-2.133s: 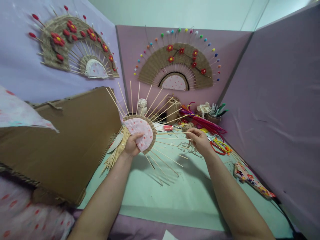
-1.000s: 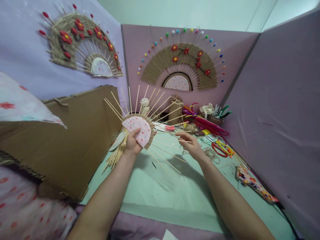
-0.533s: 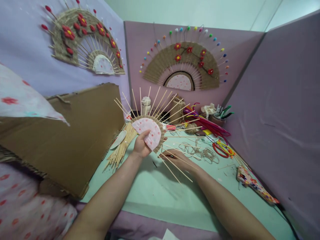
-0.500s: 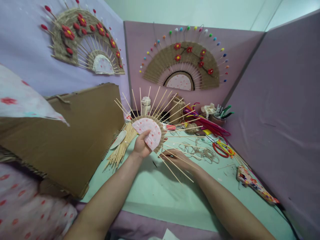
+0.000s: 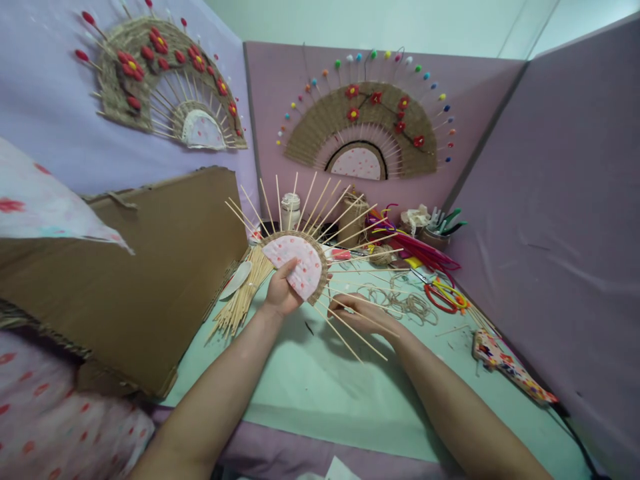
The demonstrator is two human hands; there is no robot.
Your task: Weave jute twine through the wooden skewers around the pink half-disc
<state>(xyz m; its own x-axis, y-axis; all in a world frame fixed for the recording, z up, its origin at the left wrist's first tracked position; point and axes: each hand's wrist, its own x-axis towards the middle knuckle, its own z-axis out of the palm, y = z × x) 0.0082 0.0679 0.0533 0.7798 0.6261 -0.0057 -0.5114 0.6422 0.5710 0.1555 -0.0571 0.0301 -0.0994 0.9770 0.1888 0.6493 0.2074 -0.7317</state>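
My left hand [image 5: 283,291] grips a fan frame [image 5: 299,262], its thumb lying on the front. The frame has a half-round centre of white cloth with pink-red spots and a woven twine rim. Thin wooden sticks [image 5: 313,199] spread outward from that rim. Among the lowest sticks, just right of the rim, is my right hand [image 5: 359,313]. Its fingers are curled and pinched together; what lies between them is too small to make out. Loose twine [image 5: 407,303] lies on the table beyond this hand.
A bundle of sticks [image 5: 243,293] with a white spoon-like piece [image 5: 237,280] lies left. Scissors [image 5: 440,298] and a flower-patterned glue gun [image 5: 510,367] lie right. Cardboard [image 5: 165,267] stands at left. Finished fans [image 5: 363,127] hang behind. A jar [image 5: 290,210] stands at the back.
My right hand has shifted slightly right, away from the rim, and its fingers look more tightly pinched. My left hand keeps its grip on the fan frame.
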